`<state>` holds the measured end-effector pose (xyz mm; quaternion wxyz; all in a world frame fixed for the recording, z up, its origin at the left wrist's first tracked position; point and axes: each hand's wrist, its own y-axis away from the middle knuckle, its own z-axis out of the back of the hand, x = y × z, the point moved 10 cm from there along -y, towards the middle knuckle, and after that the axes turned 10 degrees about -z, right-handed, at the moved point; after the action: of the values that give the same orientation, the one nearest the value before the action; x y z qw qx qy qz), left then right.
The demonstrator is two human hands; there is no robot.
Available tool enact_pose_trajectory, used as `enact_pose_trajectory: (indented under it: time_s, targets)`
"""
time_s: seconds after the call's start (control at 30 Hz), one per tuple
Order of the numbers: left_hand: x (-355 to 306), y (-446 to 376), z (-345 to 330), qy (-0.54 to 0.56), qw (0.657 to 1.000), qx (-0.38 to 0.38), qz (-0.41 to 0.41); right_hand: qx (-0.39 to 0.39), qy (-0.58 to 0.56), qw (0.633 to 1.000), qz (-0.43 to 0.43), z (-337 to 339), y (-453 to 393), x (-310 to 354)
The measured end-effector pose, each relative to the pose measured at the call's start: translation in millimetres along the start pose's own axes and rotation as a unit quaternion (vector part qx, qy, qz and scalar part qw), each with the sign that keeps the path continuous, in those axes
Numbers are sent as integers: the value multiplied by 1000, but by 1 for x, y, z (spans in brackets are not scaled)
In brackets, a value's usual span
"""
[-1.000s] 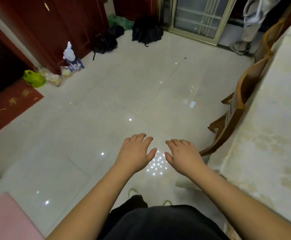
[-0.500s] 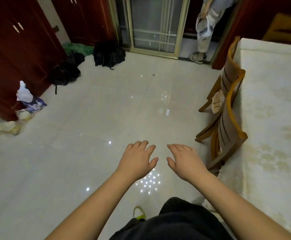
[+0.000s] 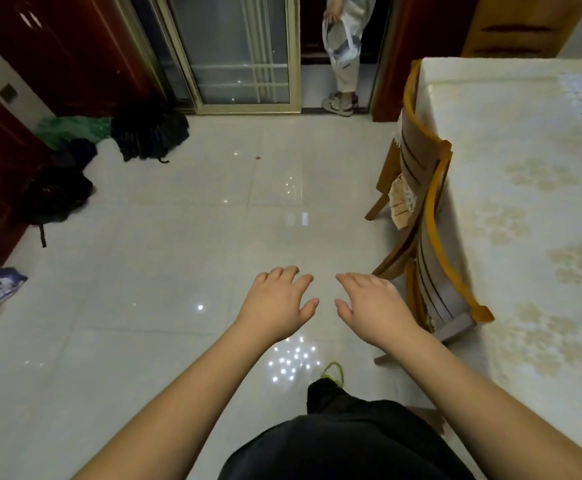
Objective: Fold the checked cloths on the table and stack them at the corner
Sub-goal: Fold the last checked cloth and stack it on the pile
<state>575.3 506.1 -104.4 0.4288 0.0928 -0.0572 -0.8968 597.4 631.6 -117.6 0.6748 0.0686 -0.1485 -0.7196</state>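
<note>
Change since earlier frame: view has swung right, so more of the table shows and the chairs stand nearer the middle; both hands keep the same pose out in front, over the floor.
Bags: dark bags (image 3: 149,133) and a green one lie on the floor at far left, by the red cupboards.
Left hand: left hand (image 3: 275,303) held palm down above the floor tiles, fingers (image 3: 288,273) spread and relaxed, holding nothing.
Right hand: right hand (image 3: 374,304) just beside it, likewise released and empty.
Other person: legs (image 3: 343,64) in the doorway at the back.
Chairs: two wooden chairs (image 3: 431,244) pushed against the table's edge.
Table: table (image 3: 532,209) at right under a pale flowered cover.
Checked cloths: none in view; a faint patterned patch at the far right edge cannot be identified.
Step in hand: approach, by my reading; no folding begun.
Next move calls for: turning to the table and finding the cloths.
Writing: none readable.
</note>
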Motion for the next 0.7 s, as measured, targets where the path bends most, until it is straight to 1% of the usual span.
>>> enact_pose_trajectory:
  time_s: [0.1, 0.2, 0.37, 0.5, 0.7]
  targets:
    - [12, -44, 8, 3, 1000, 15, -6, 9, -11, 1000, -8, 15, -37, -16]
    - [27, -81, 20, 9, 1000, 12, -4, 10, -14, 1000, 0, 30, -71, -29]
    - [53, -124, 36, -2, 1000, 14, 14, 4, -30, 999, -21, 53, -119, -52]
    - [66, -165, 37, -18, 1000, 25, -4, 8, -38, 999, -24, 63, -160, -53]
    - [105, -233, 42, 2, 1000, 27, -15, 26, -36, 998, -38, 77, -230, -52]
